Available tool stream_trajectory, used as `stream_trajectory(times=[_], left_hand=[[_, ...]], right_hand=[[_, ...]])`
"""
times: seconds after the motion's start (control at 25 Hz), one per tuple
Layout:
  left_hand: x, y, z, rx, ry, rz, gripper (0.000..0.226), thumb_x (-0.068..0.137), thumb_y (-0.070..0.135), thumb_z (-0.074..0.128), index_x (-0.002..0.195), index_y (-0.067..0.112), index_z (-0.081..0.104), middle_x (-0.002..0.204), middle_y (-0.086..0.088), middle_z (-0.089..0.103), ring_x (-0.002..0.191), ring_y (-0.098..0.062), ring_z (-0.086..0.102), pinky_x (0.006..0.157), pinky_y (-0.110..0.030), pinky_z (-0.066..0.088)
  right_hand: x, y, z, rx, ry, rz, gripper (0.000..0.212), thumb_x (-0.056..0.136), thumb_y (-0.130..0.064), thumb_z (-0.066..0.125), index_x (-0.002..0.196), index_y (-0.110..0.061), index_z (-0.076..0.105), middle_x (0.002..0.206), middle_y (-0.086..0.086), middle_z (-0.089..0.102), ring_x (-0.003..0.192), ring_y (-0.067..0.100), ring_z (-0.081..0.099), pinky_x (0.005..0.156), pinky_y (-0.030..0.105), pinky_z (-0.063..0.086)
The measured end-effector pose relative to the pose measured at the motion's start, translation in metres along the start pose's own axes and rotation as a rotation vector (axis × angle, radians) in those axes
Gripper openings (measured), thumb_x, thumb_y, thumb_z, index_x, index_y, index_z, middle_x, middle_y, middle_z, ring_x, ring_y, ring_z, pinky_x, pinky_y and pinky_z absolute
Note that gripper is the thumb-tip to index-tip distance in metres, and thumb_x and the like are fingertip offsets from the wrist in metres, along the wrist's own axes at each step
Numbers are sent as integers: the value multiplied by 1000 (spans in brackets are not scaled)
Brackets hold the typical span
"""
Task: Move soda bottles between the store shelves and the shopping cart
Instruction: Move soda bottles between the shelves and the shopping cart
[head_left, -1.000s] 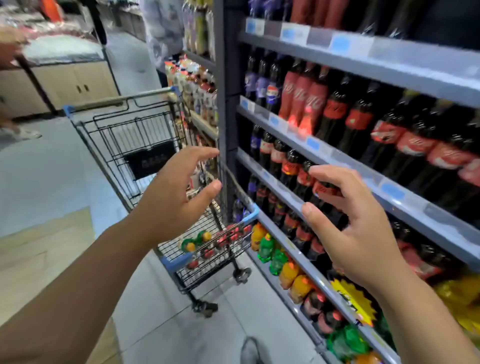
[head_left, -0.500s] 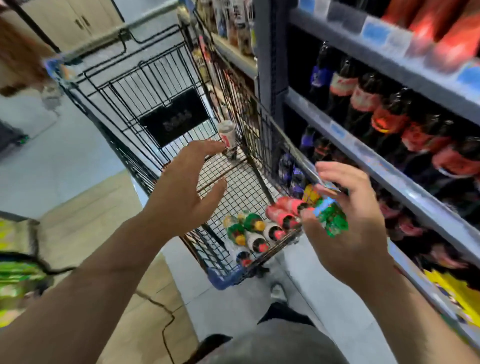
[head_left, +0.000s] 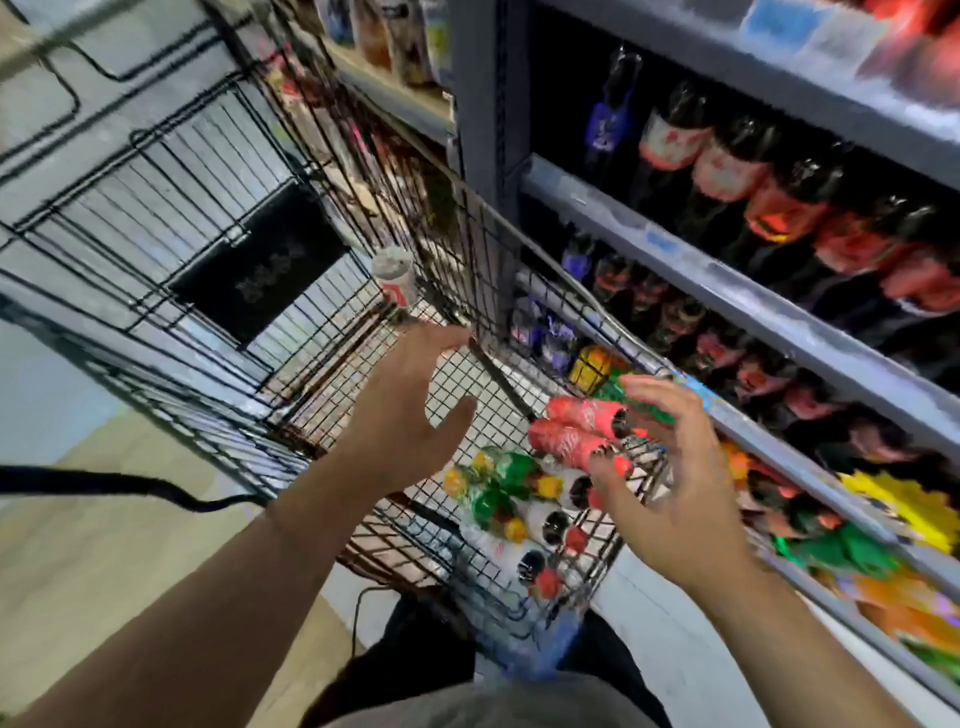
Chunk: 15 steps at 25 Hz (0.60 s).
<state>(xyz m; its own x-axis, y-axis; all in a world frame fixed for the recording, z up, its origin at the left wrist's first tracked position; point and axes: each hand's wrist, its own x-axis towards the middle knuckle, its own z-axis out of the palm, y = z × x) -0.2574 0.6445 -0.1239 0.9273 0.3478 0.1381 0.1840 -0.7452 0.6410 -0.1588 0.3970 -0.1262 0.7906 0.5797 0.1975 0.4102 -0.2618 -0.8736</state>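
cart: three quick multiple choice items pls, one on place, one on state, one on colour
1. Where in the cart do the bottles lie?
A) the end nearest the person
B) the far end
C) outside, on the floor

2. How are the left hand and right hand?
A) one grips a bottle
B) one grips the cart rim
C) both open, holding nothing

3. What label colour has the bottle pair just left of the right hand?
A) blue
B) red
C) white

Answers: 1 A, the pile sits at the basket's near end; 2 C, both hover over the cart with fingers spread; 3 B, both wraps are red.
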Motion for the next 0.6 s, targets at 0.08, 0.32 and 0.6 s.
stream_trajectory(times=[0.08, 0.32, 0.6], left_hand=[[4, -20, 9, -27, -91, 37, 56, 85, 23, 68, 138, 13, 51, 139, -6, 56, 130, -11, 45, 110, -35, 37], [21, -62, 72, -21, -460, 104, 66, 85, 23, 75, 145, 20, 47, 143, 0, 51, 133, -13, 44, 111, -30, 36], [35, -99, 177, 67, -995, 157, 79, 78, 34, 85, 148, 28, 48, 150, -3, 47, 133, -20, 46, 97, -19, 26]], right_hand=[[-8, 3, 21, -37, 67, 85, 48, 86, -29, 70, 128, -15, 54, 131, 0, 55, 129, 10, 52, 106, 41, 47], [-41, 10, 68, 9, 239, 360, 50, 87, -17, 78, 127, -34, 54, 127, -33, 51, 125, -1, 53, 99, 19, 45], [-68, 21, 85, 45, 338, 497, 46, 87, -22, 77, 124, -39, 55, 129, -23, 58, 122, 3, 58, 100, 25, 46]])
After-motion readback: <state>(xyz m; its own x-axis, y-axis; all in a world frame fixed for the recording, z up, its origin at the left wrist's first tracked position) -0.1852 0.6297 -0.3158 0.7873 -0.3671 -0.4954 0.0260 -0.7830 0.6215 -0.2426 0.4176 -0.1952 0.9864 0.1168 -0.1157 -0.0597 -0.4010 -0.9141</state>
